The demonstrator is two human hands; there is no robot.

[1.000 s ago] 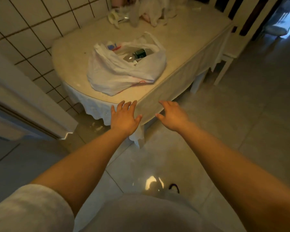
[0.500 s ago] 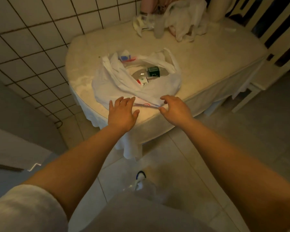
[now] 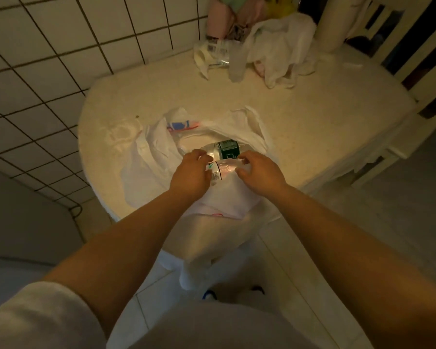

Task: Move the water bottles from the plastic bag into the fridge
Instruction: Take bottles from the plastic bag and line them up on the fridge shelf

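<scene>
Two water bottles (image 3: 219, 157) lying in one open plastic bag (image 3: 149, 172) near the table (image 3: 312, 122) front edge, left hand (image 3: 190, 176) and right hand (image 3: 259, 172) both gripping the nearer bottle, bare tabletop beyond the bag

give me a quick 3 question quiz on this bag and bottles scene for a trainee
1. True or false: the white plastic bag lies on the floor.
2. Which hand is at the rim of the bag, pulling it open? A. left hand B. right hand C. neither
3. Fill in: the bottle lying at the far side of the bag's opening has a ____ label.

Key
1. False: it sits on the table, near the front edge.
2. B: the right hand pinches the rim, while the left hand is curled on a clear bottle nearer the person.
3. Green.
</scene>
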